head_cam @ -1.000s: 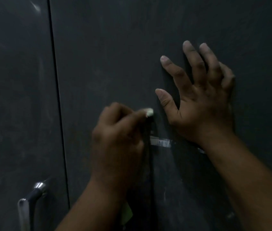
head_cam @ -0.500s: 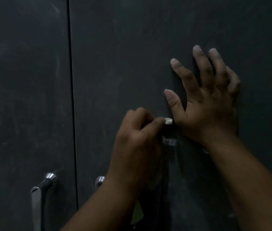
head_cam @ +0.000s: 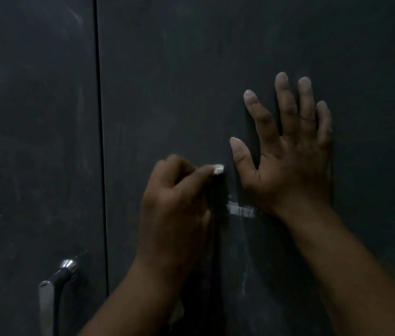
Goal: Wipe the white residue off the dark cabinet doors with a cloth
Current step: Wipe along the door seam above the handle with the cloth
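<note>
Two dark cabinet doors were seen close up, separated by a thin vertical gap [head_cam: 99, 141]. The left door [head_cam: 34, 141] carried a metal handle [head_cam: 55, 284] near the lower edge of the view, its chrome post catching the light. The right door [head_cam: 191, 69] was marked by faint pale smears and by a short horizontal strip of white residue [head_cam: 241, 210], located between the two wrists. A thin pale vertical streak [head_cam: 243, 282] was noted below that strip. The right hand [head_cam: 291, 161] was laid flat against the right door with fingers spread apart and pointing upward; nothing was gripped by it, and its heel was placed just above the right end of the residue strip. The left hand [head_cam: 179, 209] was held curled, with the fingers drawn together in a pinch. A small white piece [head_cam: 218, 169] was clamped between its thumb and fingertips and pressed against the door just left of the right thumb; whether this piece was cloth or peeled residue could not be determined. A pale, yellowish scrap of material [head_cam: 177, 311], possibly the cloth, was partly visible beneath the left wrist, and most of it was hidden by the forearm. Whether it was held by the left hand could not be determined. Lighting was dim, and fine surface detail was blurred.
</note>
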### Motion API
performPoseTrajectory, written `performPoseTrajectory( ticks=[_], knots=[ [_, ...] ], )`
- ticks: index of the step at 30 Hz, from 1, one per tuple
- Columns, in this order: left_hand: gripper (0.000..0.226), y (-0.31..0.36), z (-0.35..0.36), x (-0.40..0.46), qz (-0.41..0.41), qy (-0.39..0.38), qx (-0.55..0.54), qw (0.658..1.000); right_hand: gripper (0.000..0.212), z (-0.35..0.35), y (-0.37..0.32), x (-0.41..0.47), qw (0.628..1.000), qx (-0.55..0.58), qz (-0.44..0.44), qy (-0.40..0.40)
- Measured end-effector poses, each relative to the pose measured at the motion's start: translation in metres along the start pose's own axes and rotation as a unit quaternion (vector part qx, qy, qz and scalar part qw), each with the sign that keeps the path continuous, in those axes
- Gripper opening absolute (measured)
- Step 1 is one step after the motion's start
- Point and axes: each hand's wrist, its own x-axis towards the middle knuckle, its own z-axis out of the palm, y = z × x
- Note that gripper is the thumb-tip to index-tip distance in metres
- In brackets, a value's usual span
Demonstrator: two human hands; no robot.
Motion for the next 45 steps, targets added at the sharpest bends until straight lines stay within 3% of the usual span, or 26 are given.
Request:
performPoseTrajectory(
  ticks=[4,8,10,15,20,24,31,39,45],
  knots=[
    [0.032,-0.029,-0.016,0.012,-0.041,0.062,0.013,0.997,0.071,0.003,0.002,-0.001,1.0,0.007,-0.012,0.007],
    [0.023,-0.05,-0.026,0.052,-0.101,0.14,0.041,0.984,0.07,0.004,0.002,0.0,1.0,0.01,-0.02,0.01],
    [0.02,-0.042,-0.019,0.052,-0.073,0.127,0.027,0.989,0.069,0.003,0.001,0.001,1.0,0.011,-0.021,0.012],
    [0.019,-0.01,-0.003,0.001,0.045,-0.01,0.0,0.999,0.065,0.001,0.0,0.002,0.999,0.001,-0.031,0.009],
    [0.03,-0.036,-0.02,0.012,-0.022,0.048,0.01,0.999,0.062,-0.001,-0.001,0.002,1.0,0.003,-0.029,0.01],
    [0.018,-0.05,-0.032,0.059,-0.082,0.138,0.035,0.986,0.062,-0.005,-0.009,0.012,1.0,-0.015,-0.014,-0.006],
    [0.025,-0.048,-0.033,0.017,-0.044,0.076,0.041,0.995,0.079,-0.001,-0.045,0.02,0.997,-0.027,-0.011,-0.069],
    [0.025,-0.079,-0.05,0.051,-0.095,0.167,0.059,0.98,0.079,0.007,-0.054,0.015,0.999,-0.024,-0.005,-0.044],
    [0.024,-0.07,-0.04,0.02,-0.023,0.086,0.047,0.995,0.079,0.009,-0.07,0.02,0.999,-0.013,0.022,-0.044]
  ],
)
